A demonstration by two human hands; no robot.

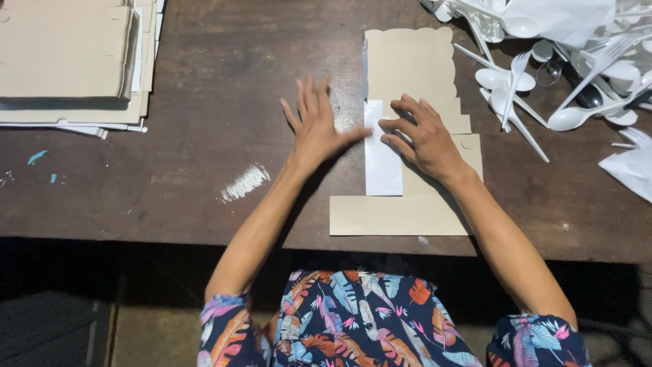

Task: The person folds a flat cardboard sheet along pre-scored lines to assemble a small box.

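Observation:
A flat brown cardboard box blank (414,68) with a scalloped far edge lies on the dark wooden table (204,156) in front of me. One white flap (382,163) is folded up along its left side. My right hand (424,136) presses on the cardboard, fingertips bent at the white flap's edge. My left hand (316,126) lies flat on the table just left of the blank, fingers spread, thumb reaching toward the flap. Neither hand holds anything.
A stack of flat cardboard blanks (68,61) sits at the far left corner. A heap of white plastic spoons and forks (543,75) with white paper napkins (635,170) fills the far right. White and blue paint smears mark the table. The table's near edge runs by my lap.

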